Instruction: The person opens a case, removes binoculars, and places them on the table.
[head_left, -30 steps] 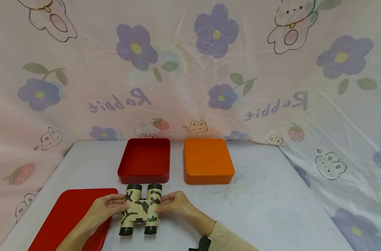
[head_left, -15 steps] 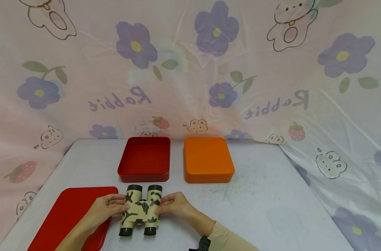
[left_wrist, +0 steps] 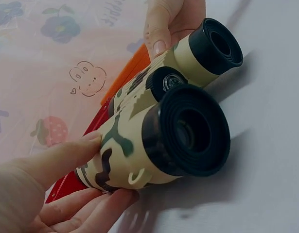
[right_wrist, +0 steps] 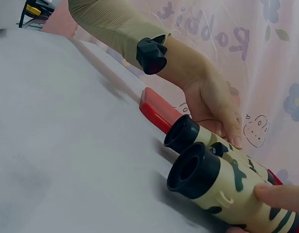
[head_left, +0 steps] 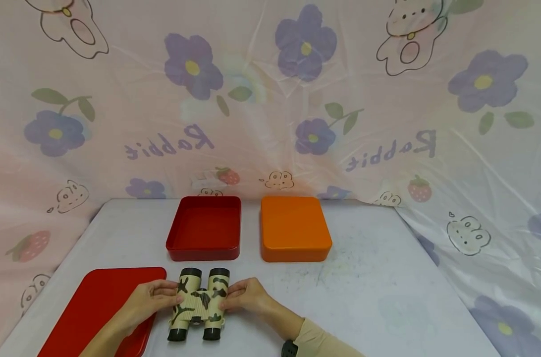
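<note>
A pair of camouflage binoculars (head_left: 198, 303), cream with dark green and brown patches and black eyepieces, lies between both hands. My left hand (head_left: 146, 303) pinches its left barrel, thumb on top and fingers curled below, as the left wrist view shows. On the other barrel, my right hand (head_left: 248, 297) grips with thumb and fingers. In the left wrist view the binoculars (left_wrist: 134, 131) turn their eyepieces toward the camera, and shadows fall on the white surface beneath. A small compass-like dial (left_wrist: 173, 82) sits between the barrels.
Behind the binoculars stands an open dark red box (head_left: 203, 255). To its right is an orange box (head_left: 296, 228) with a flat top. A red flat lid or tray (head_left: 96, 302) lies under the left forearm. A printed curtain (head_left: 252, 99) hangs along the white table's (head_left: 364, 287) back.
Both hands have drawn the binoculars slightly toward the person, away from the dark red box. The grip on each barrel stays the same.
</note>
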A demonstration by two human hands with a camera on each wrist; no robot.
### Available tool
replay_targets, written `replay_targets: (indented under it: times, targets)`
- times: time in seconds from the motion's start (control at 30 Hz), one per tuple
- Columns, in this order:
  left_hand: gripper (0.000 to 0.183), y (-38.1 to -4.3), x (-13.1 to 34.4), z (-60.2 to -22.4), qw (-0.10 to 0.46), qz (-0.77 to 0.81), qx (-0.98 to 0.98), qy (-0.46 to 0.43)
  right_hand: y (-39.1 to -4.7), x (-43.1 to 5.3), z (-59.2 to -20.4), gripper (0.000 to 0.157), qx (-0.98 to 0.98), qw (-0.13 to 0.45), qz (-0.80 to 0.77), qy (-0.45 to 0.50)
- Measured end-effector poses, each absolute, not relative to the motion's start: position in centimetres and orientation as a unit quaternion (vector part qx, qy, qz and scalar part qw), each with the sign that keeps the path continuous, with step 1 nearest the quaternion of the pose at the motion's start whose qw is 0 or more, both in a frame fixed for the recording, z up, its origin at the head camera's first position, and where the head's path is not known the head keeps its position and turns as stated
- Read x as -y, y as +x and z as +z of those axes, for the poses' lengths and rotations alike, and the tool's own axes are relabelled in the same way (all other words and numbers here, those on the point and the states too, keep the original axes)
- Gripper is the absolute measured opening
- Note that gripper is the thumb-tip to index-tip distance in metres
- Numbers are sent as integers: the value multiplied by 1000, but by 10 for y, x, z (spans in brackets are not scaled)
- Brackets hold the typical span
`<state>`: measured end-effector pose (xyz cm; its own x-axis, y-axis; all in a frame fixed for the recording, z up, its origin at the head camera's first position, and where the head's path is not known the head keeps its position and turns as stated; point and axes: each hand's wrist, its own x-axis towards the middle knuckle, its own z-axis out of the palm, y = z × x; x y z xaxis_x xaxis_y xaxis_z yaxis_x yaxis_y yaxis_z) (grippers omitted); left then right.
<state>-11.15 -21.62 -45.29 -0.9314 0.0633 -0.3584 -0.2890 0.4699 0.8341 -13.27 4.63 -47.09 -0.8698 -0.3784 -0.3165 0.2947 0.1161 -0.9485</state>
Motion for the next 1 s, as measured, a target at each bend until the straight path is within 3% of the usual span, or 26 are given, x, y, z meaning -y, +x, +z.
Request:
replay_targets:
  times: [1.0]
  targets:
    - [64, -111, 220, -459, 178, 498, -846, -62, -130, -42, -475, 25, -723, 259, -640, -13]
